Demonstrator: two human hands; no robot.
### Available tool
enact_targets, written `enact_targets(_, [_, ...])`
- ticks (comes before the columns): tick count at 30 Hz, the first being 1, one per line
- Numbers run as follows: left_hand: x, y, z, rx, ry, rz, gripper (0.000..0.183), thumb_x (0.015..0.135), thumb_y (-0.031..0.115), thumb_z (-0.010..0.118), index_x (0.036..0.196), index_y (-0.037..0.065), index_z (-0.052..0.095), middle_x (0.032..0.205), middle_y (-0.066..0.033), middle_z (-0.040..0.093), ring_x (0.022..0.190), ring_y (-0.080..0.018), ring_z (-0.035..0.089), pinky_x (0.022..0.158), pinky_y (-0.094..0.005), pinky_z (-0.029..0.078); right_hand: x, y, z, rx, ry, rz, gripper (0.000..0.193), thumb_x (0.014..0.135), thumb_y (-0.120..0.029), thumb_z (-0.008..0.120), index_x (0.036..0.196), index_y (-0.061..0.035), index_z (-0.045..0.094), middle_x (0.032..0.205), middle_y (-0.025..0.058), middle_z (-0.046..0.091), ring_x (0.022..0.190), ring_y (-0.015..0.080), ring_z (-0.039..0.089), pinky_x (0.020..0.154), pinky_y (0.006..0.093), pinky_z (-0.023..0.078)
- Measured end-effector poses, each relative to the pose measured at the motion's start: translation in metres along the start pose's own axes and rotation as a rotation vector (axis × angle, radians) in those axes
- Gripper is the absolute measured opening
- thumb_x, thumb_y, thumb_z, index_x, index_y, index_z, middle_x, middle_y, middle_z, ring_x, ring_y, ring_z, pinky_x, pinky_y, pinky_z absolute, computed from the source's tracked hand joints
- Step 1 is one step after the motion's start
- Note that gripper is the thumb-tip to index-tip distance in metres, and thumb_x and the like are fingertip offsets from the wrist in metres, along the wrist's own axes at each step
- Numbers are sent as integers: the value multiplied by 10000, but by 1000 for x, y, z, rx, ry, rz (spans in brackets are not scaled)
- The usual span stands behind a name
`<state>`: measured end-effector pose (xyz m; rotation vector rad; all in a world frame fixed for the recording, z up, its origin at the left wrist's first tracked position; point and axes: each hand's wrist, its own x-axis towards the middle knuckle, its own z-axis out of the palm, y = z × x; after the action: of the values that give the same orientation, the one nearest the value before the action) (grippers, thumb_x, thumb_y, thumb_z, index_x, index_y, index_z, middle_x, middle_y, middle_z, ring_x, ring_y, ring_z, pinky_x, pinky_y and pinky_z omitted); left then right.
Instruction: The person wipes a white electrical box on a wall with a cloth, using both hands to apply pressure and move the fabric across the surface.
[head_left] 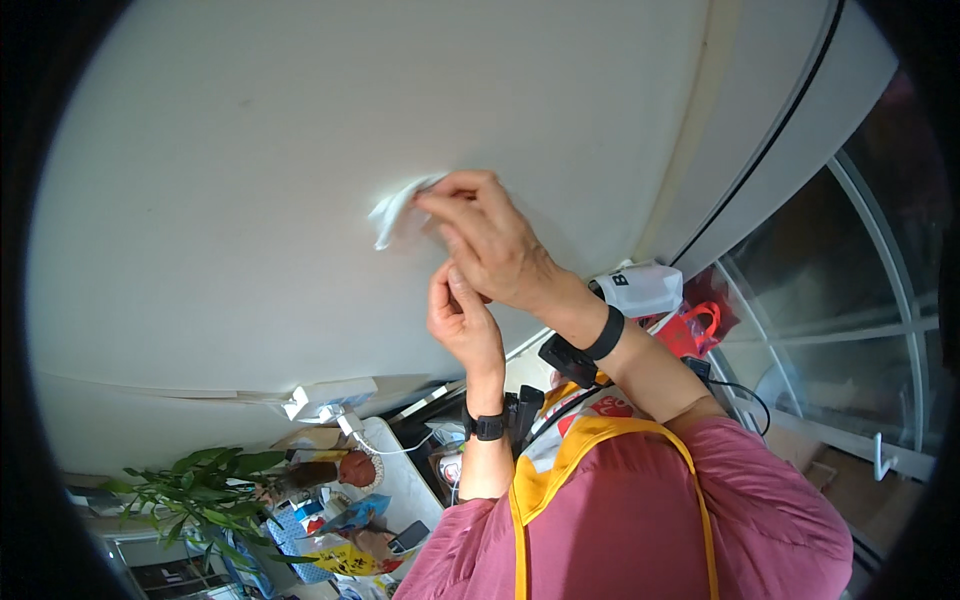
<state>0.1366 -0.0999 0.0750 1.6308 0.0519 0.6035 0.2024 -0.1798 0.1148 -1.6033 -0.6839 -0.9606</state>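
Observation:
A thin white tissue or wipe, slightly blurred, is pinched between the thumb and fingers of my right hand. It hangs out to the left of the fingertips, in front of the pale wall; whether it touches the wall I cannot tell. Just below, my left hand is raised close under the right palm. Its fingers are curled with the thumb pressed to them, and anything inside them is hidden. Both wrists carry black bands with small black devices.
White plugs and a socket block stick out low on the wall. At lower left are a leafy plant and a cluttered table with a phone. White and red bags stand right, near a glazed door.

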Motion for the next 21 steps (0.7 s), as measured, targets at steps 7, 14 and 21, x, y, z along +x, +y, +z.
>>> enact_targets(7, [8, 9, -11, -20, 127, 94, 251, 1032, 177, 493, 1095, -17, 639, 799, -29, 583, 604, -69, 476, 544, -210, 400, -20, 48, -41, -314, -20, -96, 509, 735, 64, 606, 1231, -51, 626, 1186, 136, 536, 1052, 302, 551, 916, 412, 472])
enact_targets(14, [4, 1, -15, -3, 115, 91, 250, 1031, 177, 496, 1097, -16, 640, 801, -27, 582, 608, -66, 476, 544, -210, 397, -16, 50, -40, -433, 234, 100, 560, 762, 67, 589, 1310, -45, 566, 1419, 195, 402, 1305, 388, 400, 1000, 432, 425])
enact_targets(21, [5, 6, -8, -31, 112, 108, 257, 1031, 181, 495, 1100, -21, 637, 804, -25, 580, 612, -64, 475, 550, -209, 396, -84, 21, 4, -530, -248, 15, 626, 772, -47, 645, 1380, -106, 505, 1533, 161, 311, 1435, 348, 270, 1124, 616, 178])
